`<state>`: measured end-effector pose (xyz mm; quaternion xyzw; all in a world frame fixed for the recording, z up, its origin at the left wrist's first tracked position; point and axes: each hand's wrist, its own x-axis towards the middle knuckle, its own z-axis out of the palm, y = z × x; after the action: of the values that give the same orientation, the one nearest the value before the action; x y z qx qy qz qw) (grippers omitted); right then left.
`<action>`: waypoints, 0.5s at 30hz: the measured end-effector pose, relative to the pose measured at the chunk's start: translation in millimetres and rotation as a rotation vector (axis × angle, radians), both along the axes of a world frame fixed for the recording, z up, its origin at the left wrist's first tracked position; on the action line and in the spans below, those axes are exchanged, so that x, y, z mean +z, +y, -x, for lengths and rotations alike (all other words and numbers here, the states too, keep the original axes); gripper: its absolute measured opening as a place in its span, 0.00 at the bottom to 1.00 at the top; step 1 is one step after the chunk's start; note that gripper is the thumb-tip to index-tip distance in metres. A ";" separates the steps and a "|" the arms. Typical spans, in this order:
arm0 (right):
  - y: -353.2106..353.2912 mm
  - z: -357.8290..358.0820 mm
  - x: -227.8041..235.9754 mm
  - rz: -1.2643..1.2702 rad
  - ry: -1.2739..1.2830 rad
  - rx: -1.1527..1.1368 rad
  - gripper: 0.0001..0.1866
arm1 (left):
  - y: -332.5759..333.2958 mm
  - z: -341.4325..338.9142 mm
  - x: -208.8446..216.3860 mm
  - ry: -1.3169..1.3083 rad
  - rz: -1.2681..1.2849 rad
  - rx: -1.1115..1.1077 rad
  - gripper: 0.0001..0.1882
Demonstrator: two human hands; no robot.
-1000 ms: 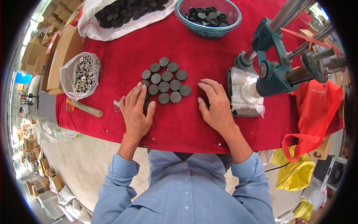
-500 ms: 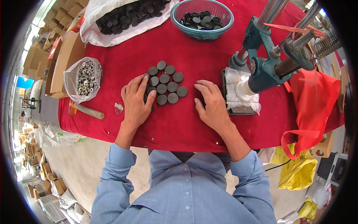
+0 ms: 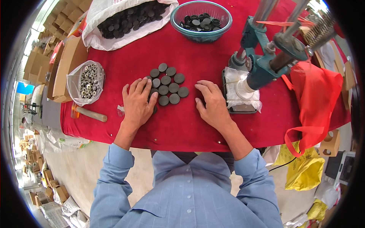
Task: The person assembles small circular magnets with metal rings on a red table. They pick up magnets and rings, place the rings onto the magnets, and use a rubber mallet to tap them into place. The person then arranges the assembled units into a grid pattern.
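Note:
Several round black discs lie flat in a close cluster on the red cloth. My left hand rests at the cluster's left side, its fingers stretched out, thumb and fingertips against the outer discs. It partly covers a few of them, and no disc is gripped. To the right of the cluster, my right hand lies on the cloth with fingers apart and loosely bent, holding nothing. Close beyond it stands a green hand press, its base wrapped in white padding.
A white sack of black discs and a green plastic bowl of black ring-like caps stand at the back. At left are a bag of metal nuts, a hammer and a cardboard box. A red bag hangs at right.
The whole view has shifted slightly, with the press appearing a little farther left. Both hands and the discs keep nearly the same places on the cloth.

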<state>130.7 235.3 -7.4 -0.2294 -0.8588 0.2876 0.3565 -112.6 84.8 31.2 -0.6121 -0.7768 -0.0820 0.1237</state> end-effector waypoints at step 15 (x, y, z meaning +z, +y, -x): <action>-3.4 -1.8 7.2 -0.033 -0.176 0.058 0.47 | -48.1 -16.7 -17.7 -0.315 0.059 0.121 0.60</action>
<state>132.6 231.9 -0.3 -0.2228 -0.8977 0.2623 0.2750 -95.9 36.8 13.5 -0.5470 -0.8242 -0.1462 -0.0129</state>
